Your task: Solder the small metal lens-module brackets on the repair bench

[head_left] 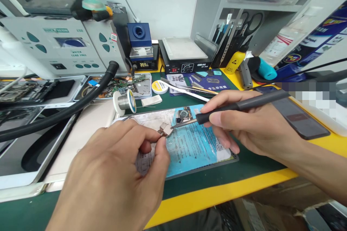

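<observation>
Between the thumb and index finger of my left hand (119,162) is a small coppery-brown electronic part (165,129) with a pale flat face. My right hand (241,122) grips a soldering iron (233,107) like a pen, its black cord or sleeve running off to the right. The iron's metal tip meets the part's right edge; contact itself is too small to confirm. Both hands are over a blue and white printed sheet (189,148). A small camera-like module (184,114) lies on that sheet, just behind the tip.
A solder spool (124,103) and a round white tin (159,87) stand behind the sheet. Farther back are a soldering station (146,64), a hot plate (185,48) and a grey rework unit (78,47). A black hose (89,103) crosses the left side; a phone (298,115) lies right.
</observation>
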The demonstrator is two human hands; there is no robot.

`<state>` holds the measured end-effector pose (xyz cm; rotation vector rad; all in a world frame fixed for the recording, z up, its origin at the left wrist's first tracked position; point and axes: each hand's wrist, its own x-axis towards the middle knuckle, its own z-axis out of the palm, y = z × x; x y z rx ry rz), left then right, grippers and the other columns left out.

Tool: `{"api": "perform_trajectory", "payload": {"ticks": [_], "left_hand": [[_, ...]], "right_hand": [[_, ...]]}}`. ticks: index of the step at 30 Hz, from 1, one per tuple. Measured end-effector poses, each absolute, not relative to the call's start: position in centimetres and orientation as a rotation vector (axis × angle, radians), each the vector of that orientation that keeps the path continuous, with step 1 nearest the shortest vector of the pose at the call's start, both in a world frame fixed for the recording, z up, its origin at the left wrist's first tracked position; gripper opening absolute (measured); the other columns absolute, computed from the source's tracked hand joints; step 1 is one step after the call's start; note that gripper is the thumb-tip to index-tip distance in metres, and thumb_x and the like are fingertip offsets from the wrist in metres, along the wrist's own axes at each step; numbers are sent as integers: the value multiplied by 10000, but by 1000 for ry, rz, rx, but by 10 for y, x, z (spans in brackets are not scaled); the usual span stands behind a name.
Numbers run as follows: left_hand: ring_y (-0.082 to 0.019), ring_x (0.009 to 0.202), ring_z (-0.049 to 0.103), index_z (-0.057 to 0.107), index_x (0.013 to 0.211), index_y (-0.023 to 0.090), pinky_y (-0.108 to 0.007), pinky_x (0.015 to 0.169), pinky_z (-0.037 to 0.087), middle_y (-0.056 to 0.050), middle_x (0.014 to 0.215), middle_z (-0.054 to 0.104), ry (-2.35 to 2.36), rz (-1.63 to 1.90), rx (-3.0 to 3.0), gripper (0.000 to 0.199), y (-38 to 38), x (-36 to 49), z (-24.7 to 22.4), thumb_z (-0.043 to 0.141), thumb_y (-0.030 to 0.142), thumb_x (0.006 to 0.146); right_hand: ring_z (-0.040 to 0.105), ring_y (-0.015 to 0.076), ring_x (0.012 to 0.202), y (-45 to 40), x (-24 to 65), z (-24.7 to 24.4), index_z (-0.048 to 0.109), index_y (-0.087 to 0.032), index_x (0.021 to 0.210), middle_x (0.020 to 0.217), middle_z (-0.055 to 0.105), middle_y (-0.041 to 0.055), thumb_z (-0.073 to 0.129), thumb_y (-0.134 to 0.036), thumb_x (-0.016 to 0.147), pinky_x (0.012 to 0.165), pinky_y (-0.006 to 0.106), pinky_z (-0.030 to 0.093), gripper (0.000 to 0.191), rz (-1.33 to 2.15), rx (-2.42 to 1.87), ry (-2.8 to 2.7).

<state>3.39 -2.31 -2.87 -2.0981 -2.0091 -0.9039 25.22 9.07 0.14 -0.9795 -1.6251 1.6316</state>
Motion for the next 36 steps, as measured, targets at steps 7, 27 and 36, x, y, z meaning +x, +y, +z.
{"api": "perform_trajectory", "payload": {"ticks": [7,27,36], "left_hand": [[-178,642,568,652,924,308,-364,660,419,49,734,635,-2000,-927,-2104,82,-26,31,-29,589,339,965],[-177,644,579,657,927,309,-357,652,435,53,731,645,-2013,-888,-2096,69,-23,33,-29,598,327,959],[-186,633,581,649,898,310,-370,650,439,42,722,643,-2018,-886,-2090,89,-26,32,-27,582,327,954]], "right_hand": [[548,130,338,91,251,1,803,-231,850,509,673,-9,799,-196,820,297,193,429,47,1627,-975,-1639],[548,130,338,91,252,1,795,-218,861,501,666,-16,784,-178,828,300,193,426,53,1608,-978,-1663],[559,132,354,89,253,3,793,-201,868,575,702,10,803,-204,827,299,208,423,43,1606,-994,-1647]]}}
